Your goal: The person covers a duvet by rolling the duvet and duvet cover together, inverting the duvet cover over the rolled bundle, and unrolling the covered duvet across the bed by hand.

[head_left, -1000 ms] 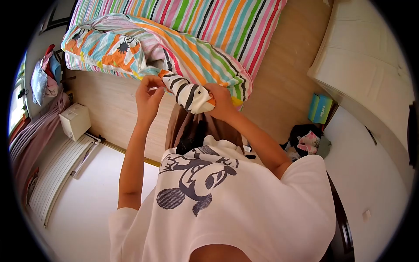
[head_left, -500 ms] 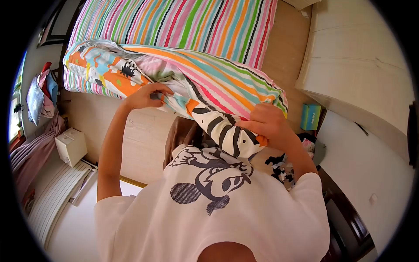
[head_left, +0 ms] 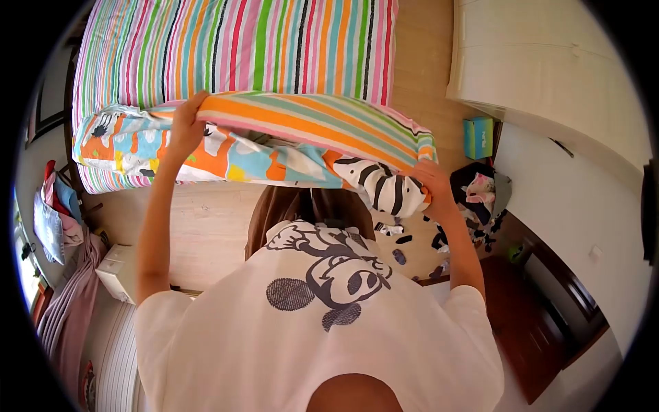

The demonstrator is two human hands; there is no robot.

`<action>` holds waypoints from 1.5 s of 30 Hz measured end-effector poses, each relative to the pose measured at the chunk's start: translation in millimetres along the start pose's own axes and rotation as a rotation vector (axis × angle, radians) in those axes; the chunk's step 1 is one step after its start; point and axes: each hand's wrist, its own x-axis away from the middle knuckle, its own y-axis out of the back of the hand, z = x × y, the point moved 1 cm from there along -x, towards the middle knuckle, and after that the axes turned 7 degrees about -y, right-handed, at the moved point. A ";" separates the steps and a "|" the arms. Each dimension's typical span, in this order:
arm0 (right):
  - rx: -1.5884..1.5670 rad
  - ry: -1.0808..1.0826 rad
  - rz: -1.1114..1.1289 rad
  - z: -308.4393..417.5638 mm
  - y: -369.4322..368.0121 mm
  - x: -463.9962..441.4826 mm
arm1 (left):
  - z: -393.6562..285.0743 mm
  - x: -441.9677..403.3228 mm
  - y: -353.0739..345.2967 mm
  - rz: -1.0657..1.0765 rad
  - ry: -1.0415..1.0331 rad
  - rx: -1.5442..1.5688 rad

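Note:
A duvet cover (head_left: 309, 127), striped on one face and printed with orange, blue and zebra-like patterns on the other, lies along the near side of the bed. Its edge gapes between my hands, with darker folds inside. My left hand (head_left: 187, 129) is closed on the striped upper edge and holds it raised. At the cover's right corner, my right hand (head_left: 434, 184) grips the fabric beside the bunched black-and-white striped part (head_left: 388, 189). The fingertips of both hands are partly hidden by cloth.
The bed (head_left: 233, 44) has a matching striped sheet. Socks and small clothes (head_left: 399, 256) lie on the floor at right, near a dark bag (head_left: 473, 189) and a blue-green box (head_left: 478, 137). A white cabinet (head_left: 528, 62) stands at right, a small white box (head_left: 118, 271) at left.
My left hand has moved left and up to the striped edge, lifting it. The cover is stretched straighter across the bedside. My right hand stays on its corner. The view has shifted.

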 end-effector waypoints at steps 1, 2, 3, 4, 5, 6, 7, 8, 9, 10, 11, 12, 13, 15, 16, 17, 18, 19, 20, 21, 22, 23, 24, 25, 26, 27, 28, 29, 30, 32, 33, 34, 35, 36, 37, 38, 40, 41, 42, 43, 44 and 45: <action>-0.024 -0.023 -0.030 -3.4 -5.2 -3.6 | -20.2 13.9 15.1 0.005 0.021 0.056; -0.048 -0.046 -0.058 -5.5 -9.3 -9.2 | -32.0 27.0 22.6 0.019 -0.020 -0.014; -0.140 -0.051 -0.073 -2.5 -10.8 -18.5 | -30.4 38.3 23.7 0.077 0.013 -0.057; -0.149 -0.185 -0.018 2.5 -11.2 -25.3 | -29.2 44.7 14.8 0.098 0.053 -0.031; -0.152 -0.314 0.036 8.7 -11.2 -33.1 | -24.4 51.4 1.8 0.114 0.088 -0.005; -0.153 -0.439 0.086 8.1 -9.8 -37.2 | -18.9 55.6 -14.9 0.127 0.120 0.020; -0.079 -0.437 0.147 1.6 -12.3 -39.1 | -8.0 56.8 -33.8 0.211 0.185 0.015; -0.031 -0.389 0.174 -0.2 -10.7 -40.8 | 3.1 56.3 -55.1 0.296 0.250 0.010; 0.017 -0.343 0.201 -0.8 -8.3 -41.1 | 9.9 55.8 -75.8 0.403 0.256 -0.063; 0.066 -0.298 0.231 0.7 -5.8 -43.1 | 17.0 54.1 -93.0 0.509 0.262 -0.133; 0.062 -0.288 0.251 3.8 -1.4 -42.6 | 22.2 51.5 -108.3 0.522 0.226 -0.151; 0.057 -0.279 0.270 9.1 2.9 -39.9 | 26.3 49.3 -122.6 0.537 0.190 -0.169; 0.049 -0.272 0.292 12.0 3.1 -37.3 | 31.5 47.5 -135.5 0.554 0.157 -0.187; 0.051 -0.152 0.294 2.9 -8.6 -29.4 | 48.4 28.1 -161.7 0.638 0.241 0.266; 0.049 -0.096 0.290 -1.1 -12.3 -22.5 | 37.2 14.6 -169.7 0.678 0.280 0.492; 0.045 -0.088 0.286 0.8 -15.7 -19.8 | 27.0 1.2 -174.2 0.681 0.293 0.674; 0.079 -0.059 0.296 -0.8 -20.1 -17.2 | -1.7 -21.5 -174.3 0.685 0.306 0.855; 0.115 -0.031 0.302 -5.3 -26.0 -13.8 | -14.2 -38.3 -185.4 0.703 0.322 0.821; 0.151 -0.004 0.309 -7.9 -31.8 -10.8 | -26.6 -54.3 -204.1 0.564 0.228 0.602; 0.144 0.051 0.238 -7.5 -36.3 -7.8 | -38.2 -68.7 -224.0 0.421 0.131 0.386; 0.147 0.078 0.226 -9.1 -39.4 -4.4 | -42.3 -83.1 -245.8 0.332 0.010 0.192; 0.151 0.103 0.212 -11.2 -41.6 -0.7 | -41.9 -97.2 -270.8 0.239 -0.116 0.001; 0.155 0.126 0.200 -14.0 -43.6 4.7 | -40.1 -108.3 -292.8 0.143 -0.242 -0.183; 0.152 0.119 0.175 -15.5 -45.8 9.6 | -33.4 -119.1 -309.6 0.264 -0.223 -0.189; 0.171 0.113 0.157 -18.4 -47.8 15.3 | -25.4 -130.3 -323.6 0.384 -0.205 -0.197; 0.190 0.107 0.139 -22.6 -49.9 22.4 | -29.1 -137.6 -331.7 0.505 -0.188 -0.207; 0.208 0.101 0.123 -26.5 -52.1 28.8 | -32.4 -140.8 -338.5 0.553 -0.159 -0.235; 0.199 0.069 0.106 -30.6 -54.2 33.6 | -34.3 -143.3 -343.2 0.598 -0.127 -0.264; 0.163 0.032 0.073 -39.0 -57.9 39.2 | -37.0 -144.3 -345.7 0.640 -0.094 -0.298; 0.079 -0.038 0.008 -55.0 -72.5 48.4 | -39.9 -134.8 -346.2 0.592 -0.203 -0.273; 0.043 -0.118 -0.067 -62.5 -76.4 51.8 | -48.4 -128.6 -343.2 0.575 -0.220 -0.237; 0.007 -0.198 -0.141 -70.3 -79.9 53.1 | -53.5 -121.8 -342.0 0.557 -0.237 -0.202; -0.030 -0.276 -0.212 -79.0 -83.4 52.8 | -59.8 -114.9 -342.8 0.545 -0.273 -0.149; -0.041 -0.409 -0.233 -89.1 -88.5 48.2 | -69.1 -102.4 -339.9 0.524 -0.295 -0.064; -0.052 -0.540 -0.251 -101.1 -94.3 40.7 | -80.0 -87.1 -335.7 0.501 -0.314 0.021; -0.068 -0.596 -0.249 -113.0 -103.2 32.7 | -86.2 -69.5 -330.6 0.579 -0.285 0.063; -0.105 -0.634 -0.232 -138.8 -124.9 18.1 | -104.7 -33.7 -318.5 0.632 -0.203 0.131; -0.123 -0.616 -0.214 -146.5 -136.0 13.1 | -107.2 -21.7 -313.9 0.654 -0.156 0.119; -0.133 -0.569 -0.171 -145.8 -145.7 8.4 | -102.3 -11.3 -311.9 0.629 -0.106 0.130; -0.139 -0.523 -0.126 -142.3 -153.3 4.5 | -93.1 -7.7 -310.3 0.685 -0.032 0.161; -0.141 -0.475 -0.078 -140.0 -158.4 3.9 | -82.4 -3.9 -307.3 0.736 0.042 0.196; -0.110 -0.471 -0.061 -134.8 -156.9 8.1 | -67.3 -6.5 -307.7 0.747 0.112 0.302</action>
